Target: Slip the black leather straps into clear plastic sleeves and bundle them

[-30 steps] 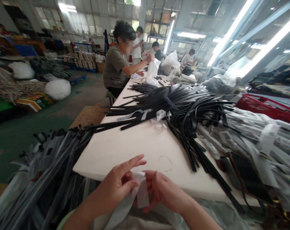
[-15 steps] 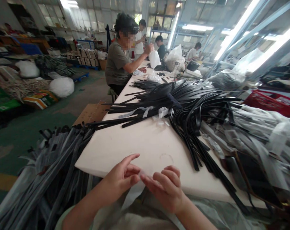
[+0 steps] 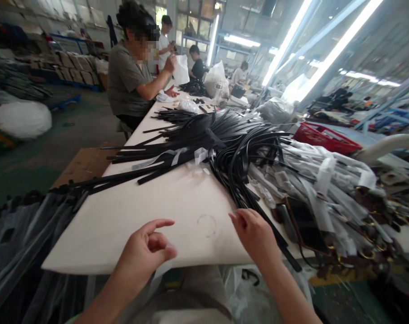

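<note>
My left hand point(image 3: 148, 249) is over the near edge of the pale table point(image 3: 123, 216). Its index finger points out, while the other fingers curl towards the thumb. A translucent whitish strip point(image 3: 161, 271) hangs below the thumb and appears gripped there, partly hidden by the hand. To the right, my right hand point(image 3: 253, 231) has its fingers bent together beside the hanging ends of a bundle of black straps point(image 3: 229, 180). What those fingers hold, if anything, is hidden.
White-wrapped straps point(image 3: 326, 180) and a dark phone-like slab point(image 3: 306, 225) lie on the right, before a red crate point(image 3: 326, 137). More wrapped strips point(image 3: 25, 238) are piled at lower left. A seated co-worker point(image 3: 130, 76) holds up a white bag point(image 3: 181, 69).
My hands have parted; the right one has moved away to the right, towards the black straps. The view has turned to the right. The strip remains under my left hand.
</note>
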Demonstrator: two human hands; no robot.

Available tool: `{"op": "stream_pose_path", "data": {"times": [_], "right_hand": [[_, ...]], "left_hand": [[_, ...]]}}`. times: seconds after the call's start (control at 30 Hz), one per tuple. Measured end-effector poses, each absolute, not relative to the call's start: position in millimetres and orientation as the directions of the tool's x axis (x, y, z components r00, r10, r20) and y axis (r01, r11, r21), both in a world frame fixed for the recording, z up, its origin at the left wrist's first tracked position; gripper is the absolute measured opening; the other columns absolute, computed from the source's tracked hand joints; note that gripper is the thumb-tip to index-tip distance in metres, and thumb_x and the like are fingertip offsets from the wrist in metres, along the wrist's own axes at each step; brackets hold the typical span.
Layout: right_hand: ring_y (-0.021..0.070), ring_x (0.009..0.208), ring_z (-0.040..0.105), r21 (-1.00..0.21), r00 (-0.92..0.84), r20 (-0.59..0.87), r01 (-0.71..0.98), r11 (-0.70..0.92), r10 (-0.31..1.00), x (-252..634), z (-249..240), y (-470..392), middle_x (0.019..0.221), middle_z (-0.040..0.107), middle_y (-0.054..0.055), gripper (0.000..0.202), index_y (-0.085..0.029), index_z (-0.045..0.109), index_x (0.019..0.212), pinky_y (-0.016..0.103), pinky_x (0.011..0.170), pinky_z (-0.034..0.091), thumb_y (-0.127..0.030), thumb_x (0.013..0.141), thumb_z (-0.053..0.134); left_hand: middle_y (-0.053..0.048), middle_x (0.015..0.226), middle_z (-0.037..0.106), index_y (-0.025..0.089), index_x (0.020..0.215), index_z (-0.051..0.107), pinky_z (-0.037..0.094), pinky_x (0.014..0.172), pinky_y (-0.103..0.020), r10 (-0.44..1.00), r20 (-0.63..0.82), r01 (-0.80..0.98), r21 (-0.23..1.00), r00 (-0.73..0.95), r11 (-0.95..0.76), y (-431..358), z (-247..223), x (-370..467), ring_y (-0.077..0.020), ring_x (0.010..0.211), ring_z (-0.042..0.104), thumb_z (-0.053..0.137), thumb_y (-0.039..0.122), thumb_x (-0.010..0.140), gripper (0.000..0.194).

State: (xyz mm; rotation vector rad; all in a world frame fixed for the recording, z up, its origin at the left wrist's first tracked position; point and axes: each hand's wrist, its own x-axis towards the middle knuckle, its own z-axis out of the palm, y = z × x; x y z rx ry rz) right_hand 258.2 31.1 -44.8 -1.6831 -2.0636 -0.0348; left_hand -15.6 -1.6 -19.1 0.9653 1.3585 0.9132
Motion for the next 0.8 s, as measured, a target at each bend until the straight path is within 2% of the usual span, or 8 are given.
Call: {"op": "stream_pose_path", "data": {"times": [0.13, 0.23, 0.3, 0.37, 0.4, 0.47, 0.57, 0.8], "right_hand": [[0.0294, 0.07, 0.065, -0.044, 0.104, 0.017, 0.994, -0.103, 0.994, 290, -46, 61, 0.074, 0.067, 0.015, 0.031, -0.017, 0.06, 0.073, 0.033, 0.056, 0.04, -0.043, 0.089, 0.058], [0.0248, 0.066, 0.062, -0.17, 0.053, -0.052, 0.984, -0.061, 0.997, 294, -42, 71, 0.067, 0.064, 0.011, 0.033, -0.019, 0.055, 0.062, 0.032, 0.056, 0.039, -0.037, 0.09, 0.051], [0.0182, 0.054, 0.055, -0.474, -0.078, -0.14, 0.88, 0.002, 0.987, 284, -36, 66, 0.058, 0.057, 0.005, 0.04, -0.02, 0.052, 0.059, 0.028, 0.05, 0.037, -0.048, 0.088, 0.052], [0.0125, 0.042, 0.045, -0.868, -0.29, -0.25, 0.489, -0.082, 0.924, 263, -29, 54, 0.052, 0.052, 0.001, 0.051, -0.02, 0.054, 0.059, 0.025, 0.04, 0.033, -0.067, 0.076, 0.059], [0.0104, 0.038, 0.041, -0.955, -0.405, -0.271, 0.226, -0.192, 0.873, 248, -25, 46, 0.05, 0.05, -0.001, 0.055, -0.019, 0.055, 0.06, 0.023, 0.036, 0.031, -0.072, 0.068, 0.064], [0.0075, 0.032, 0.036, -0.947, -0.531, -0.266, -0.014, -0.322, 0.804, 215, -16, 30, 0.047, 0.049, -0.003, 0.051, -0.018, 0.057, 0.061, 0.021, 0.03, 0.028, -0.065, 0.063, 0.074], [0.0095, 0.038, 0.046, -0.981, -0.46, -0.178, 0.01, -0.196, 0.87, 169, -5, 17, 0.051, 0.051, -0.003, 0.031, -0.018, 0.061, 0.067, 0.021, 0.035, 0.038, -0.044, 0.073, 0.076], [0.0107, 0.042, 0.045, -0.995, -0.431, -0.078, 0.096, -0.041, 0.899, 137, 2, 24, 0.05, 0.049, -0.003, 0.027, -0.019, 0.057, 0.063, 0.022, 0.038, 0.036, -0.038, 0.078, 0.068]], "left_hand": [[0.008, 0.054, 0.059, 0.015, 0.109, 0.057, 0.043, 0.057, -0.023, 0.944, -0.33, 0.047, 0.943, -0.011, 0.33, 0, -16, -14, -0.0121, 0.054, 0.055, 0.076, 0.018, 0.056, 0.056], [0.006, 0.06, 0.066, 0.016, 0.11, 0.058, 0.046, 0.062, -0.024, 0.947, -0.317, 0.103, 0.941, -0.054, 0.321, -3, -11, -14, -0.0145, 0.06, 0.061, 0.074, 0.017, 0.058, 0.055], [0.005, 0.063, 0.069, 0.018, 0.111, 0.059, 0.047, 0.063, -0.025, 0.951, -0.304, 0.132, 0.941, -0.064, 0.31, -5, -8, -16, -0.0153, 0.063, 0.063, 0.072, 0.015, 0.059, 0.053], [0.005, 0.064, 0.07, 0.019, 0.111, 0.06, 0.047, 0.063, -0.024, 0.949, -0.311, 0.149, 0.937, -0.049, 0.315, -8, -6, -18, -0.0155, 0.064, 0.064, 0.07, 0.012, 0.06, 0.053], [0.005, 0.065, 0.07, 0.019, 0.112, 0.06, 0.048, 0.063, -0.024, 0.947, -0.319, 0.154, 0.934, -0.039, 0.321, -9, -5, -18, -0.0155, 0.064, 0.065, 0.069, 0.01, 0.06, 0.053], [0.005, 0.065, 0.071, 0.019, 0.113, 0.061, 0.049, 0.063, -0.024, 0.944, -0.33, 0.148, 0.933, -0.018, 0.329, -12, -2, -19, -0.0156, 0.063, 0.066, 0.066, 0.007, 0.06, 0.054], [0.005, 0.065, 0.071, 0.02, 0.115, 0.061, 0.05, 0.063, -0.025, 0.94, -0.34, 0.113, 0.935, 0.024, 0.336, -18, 1, -23, -0.0158, 0.062, 0.067, 0.062, 0.005, 0.062, 0.055], [0.004, 0.069, 0.073, 0.022, 0.116, 0.062, 0.054, 0.068, -0.028, 0.93, -0.357, 0.069, 0.933, 0.083, 0.352, -26, 0, -33, -0.018, 0.065, 0.07, 0.062, 0.006, 0.063, 0.056]]}}
